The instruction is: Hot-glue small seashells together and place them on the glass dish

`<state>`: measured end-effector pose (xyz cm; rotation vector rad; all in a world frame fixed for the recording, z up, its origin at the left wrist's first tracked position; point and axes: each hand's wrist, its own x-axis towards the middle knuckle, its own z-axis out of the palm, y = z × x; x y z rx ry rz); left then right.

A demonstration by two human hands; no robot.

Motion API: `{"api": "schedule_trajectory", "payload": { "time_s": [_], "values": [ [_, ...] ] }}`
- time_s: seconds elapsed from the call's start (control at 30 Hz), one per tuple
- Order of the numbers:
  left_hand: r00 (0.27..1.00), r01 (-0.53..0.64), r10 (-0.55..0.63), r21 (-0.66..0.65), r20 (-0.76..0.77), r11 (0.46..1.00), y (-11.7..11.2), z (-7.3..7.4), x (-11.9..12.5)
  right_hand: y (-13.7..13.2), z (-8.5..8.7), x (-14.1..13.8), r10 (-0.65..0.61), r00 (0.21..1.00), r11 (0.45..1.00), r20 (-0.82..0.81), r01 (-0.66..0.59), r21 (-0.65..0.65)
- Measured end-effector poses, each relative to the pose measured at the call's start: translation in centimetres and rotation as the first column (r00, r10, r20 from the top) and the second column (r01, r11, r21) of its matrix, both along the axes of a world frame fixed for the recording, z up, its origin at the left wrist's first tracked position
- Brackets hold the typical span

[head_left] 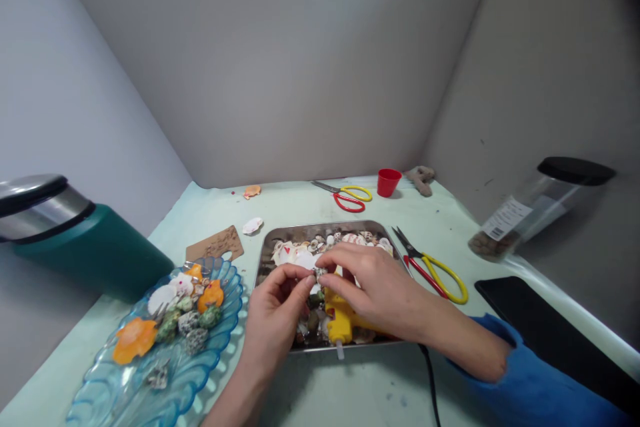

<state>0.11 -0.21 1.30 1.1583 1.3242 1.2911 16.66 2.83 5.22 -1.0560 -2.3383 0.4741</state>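
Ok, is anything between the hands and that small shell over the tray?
Nothing visible. The left hand and right hand both pinch the small shell at their fingertips, above the metal tray. The yellow glue gun lies beneath the right hand, not between.

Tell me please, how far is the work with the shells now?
Done, it seems: several shells already lie in the blue dish. In hand: the left hand and right hand pinch one small shell above the glue gun. Left: many loose shells fill the metal tray.
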Motion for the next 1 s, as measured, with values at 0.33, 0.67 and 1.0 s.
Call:
{"api": "schedule_trajectory", "payload": {
  "time_s": [0.33, 0.67, 1.0],
  "values": [
    [0.998, -0.010, 0.011, -0.008, 0.069, 1.000, -0.02, -0.07, -0.05, -0.02, 0.13, 0.00, -0.006, 1.000, 1.000, -0.012, 0.006, 0.003],
    [0.993, 0.020, -0.018, -0.012, 0.114, 1.000, 0.05, -0.20, 0.00, 0.00, 0.14, 0.06, 0.008, 1.000, 1.000, -0.018, -0.008, 0.016],
    [0.991, 0.046, -0.043, -0.021, 0.123, 0.999, 0.06, -0.19, 0.07, -0.13, 0.19, 0.01, 0.032, 0.999, 0.999, -0.009, -0.032, 0.006]
  ]
}}
